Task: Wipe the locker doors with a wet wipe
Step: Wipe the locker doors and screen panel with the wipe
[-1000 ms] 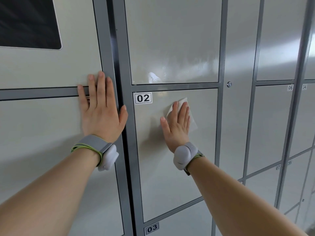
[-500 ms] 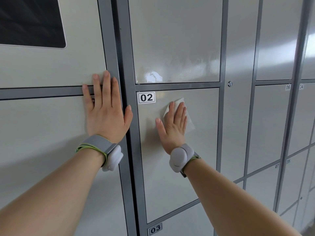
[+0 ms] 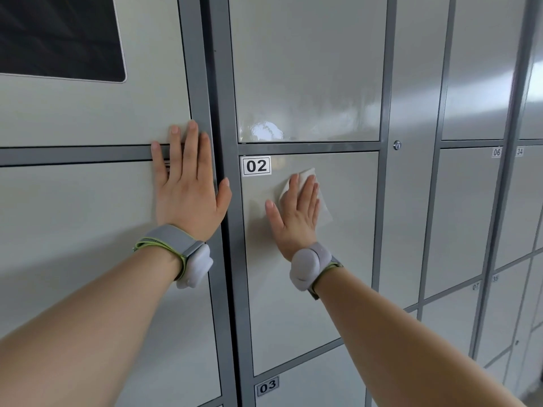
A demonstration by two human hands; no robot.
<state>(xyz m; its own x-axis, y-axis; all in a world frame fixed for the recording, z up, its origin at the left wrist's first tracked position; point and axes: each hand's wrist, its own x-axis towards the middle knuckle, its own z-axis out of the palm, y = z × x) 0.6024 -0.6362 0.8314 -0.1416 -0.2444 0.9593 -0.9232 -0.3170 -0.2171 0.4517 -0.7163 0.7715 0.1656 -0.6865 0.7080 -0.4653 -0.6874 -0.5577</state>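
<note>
Right hand slid left, half-hiding wipe (door 02).

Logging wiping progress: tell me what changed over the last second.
The right hand slid the wipe slightly left across the door, toward the 02 label. Nothing was taken up or let go. The left hand stayed flat on the neighbouring panel.

The locker door marked 02 looks like smooth painted metal with a soft sheen. The door above it gleams glossy, wet-streaked. On door 02, the wet wipe looks thin, matt, fibrous.
</note>
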